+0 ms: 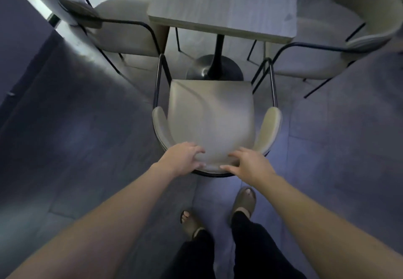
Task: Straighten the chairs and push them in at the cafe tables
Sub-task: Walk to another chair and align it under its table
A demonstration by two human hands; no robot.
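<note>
Below the table (222, 6), both hands (218, 161) grip the chair (210, 113) backrest, seat facing it.

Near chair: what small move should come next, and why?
Probably push the near chair straight forward. Both hands, left and right, grip its backrest, it faces the table squarely, and its seat sits clear of the table edge, with the pedestal base showing between.
</note>
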